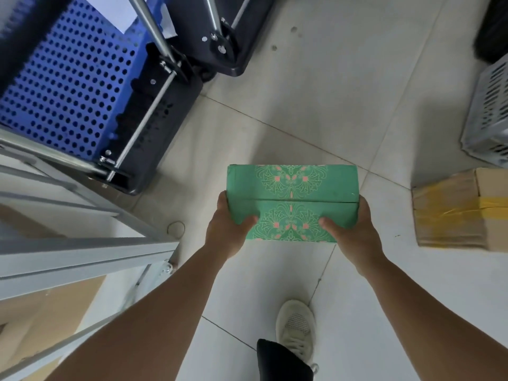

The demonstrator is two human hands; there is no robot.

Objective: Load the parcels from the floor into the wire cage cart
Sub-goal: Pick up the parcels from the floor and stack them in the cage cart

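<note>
Your left hand (229,229) and right hand (350,229) each clamp an end of the rectangular green patterned box (292,202), thumbs on top, above the glossy tiled floor (316,92). The grey wire cage cart (82,248) stands left; a taped cardboard parcel (461,209) lies right.

Green patterned parcel (292,188) level, aloft above floor; taped brown parcel (450,210) grounded rightward; cage cart (90,251) seemingly leftward
</note>
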